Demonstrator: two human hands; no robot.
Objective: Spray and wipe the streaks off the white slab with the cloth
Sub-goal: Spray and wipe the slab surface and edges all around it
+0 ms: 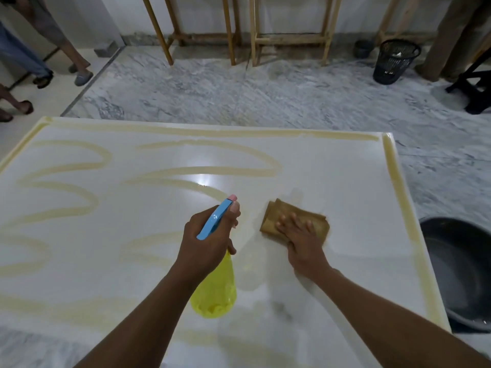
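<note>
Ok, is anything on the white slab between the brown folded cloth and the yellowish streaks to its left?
Nothing visible lies on the white slab there. Only the left hand, gripping the yellow spray bottle, is between the brown folded cloth under the right hand and those yellowish streaks.

Glossy white slab [345, 181] lay flat, crossed by looping yellowish streaks [212, 170] and a streaked border. Folded brown cloth [281, 208] lay flat on it, right of centre. Yellow spray bottle [215, 290], blue-headed, hung tilted just left of the cloth.

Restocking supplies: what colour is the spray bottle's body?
Translucent yellow. The head view shows the spray bottle held in the left hand.
</note>
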